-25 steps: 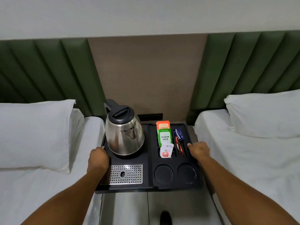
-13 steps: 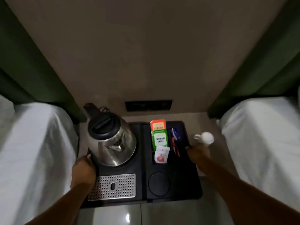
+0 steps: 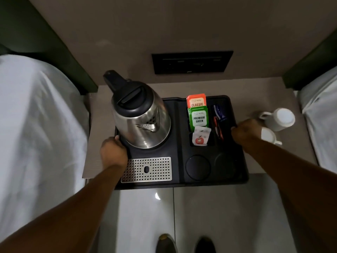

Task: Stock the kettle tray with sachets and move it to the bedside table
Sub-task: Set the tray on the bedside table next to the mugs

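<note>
The black kettle tray [image 3: 179, 143] lies over the beige bedside table [image 3: 255, 88], its front edge overhanging the floor. My left hand [image 3: 113, 152] grips the tray's left rim and my right hand [image 3: 243, 131] grips its right rim. A steel kettle [image 3: 140, 117] with a black lid stands at the tray's back left, behind a perforated metal drip grate [image 3: 146, 169]. Upright in the slots are an orange "Classic" sachet [image 3: 196, 101], a green "Premium Green" sachet [image 3: 198, 118], a white sachet [image 3: 200, 136] with a red apple, and blue and red stick sachets [image 3: 218, 119].
Two white cups [image 3: 278, 119] lie on the table just right of my right hand. White-sheeted beds [image 3: 36, 125] flank the table on both sides. A black socket panel [image 3: 191, 62] sits on the wall behind. Glossy floor tiles and my shoes [image 3: 166, 243] are below.
The view has dropped and closed in on the table. The tray, held in both hands, has come down over the tabletop, and the cups at the right have come into sight.
</note>
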